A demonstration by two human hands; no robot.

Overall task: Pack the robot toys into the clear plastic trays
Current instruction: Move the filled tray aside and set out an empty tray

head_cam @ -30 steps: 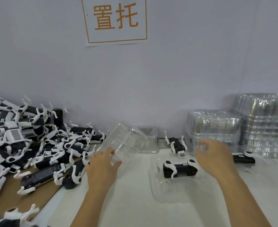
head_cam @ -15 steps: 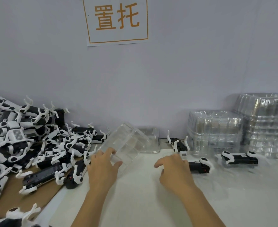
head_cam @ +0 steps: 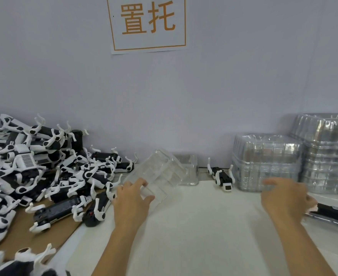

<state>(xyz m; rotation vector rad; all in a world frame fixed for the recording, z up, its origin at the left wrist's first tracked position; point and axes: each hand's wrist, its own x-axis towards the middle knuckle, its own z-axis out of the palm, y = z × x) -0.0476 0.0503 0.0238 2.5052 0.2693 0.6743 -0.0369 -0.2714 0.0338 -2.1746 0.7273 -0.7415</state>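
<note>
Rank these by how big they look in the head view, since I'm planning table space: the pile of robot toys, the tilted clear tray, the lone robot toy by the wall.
1. Pile of robot toys, largest.
2. Tilted clear tray, held by the left hand.
3. Lone robot toy, smallest; it sits farther back, though the gap is plain.

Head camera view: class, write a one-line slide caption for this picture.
Left hand grips a tilted clear tray beside the heap of robot toys; right hand hovers by tray stacks.

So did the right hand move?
Yes. The right hand slid right, from mid-table to in front of the tray stacks.
</note>
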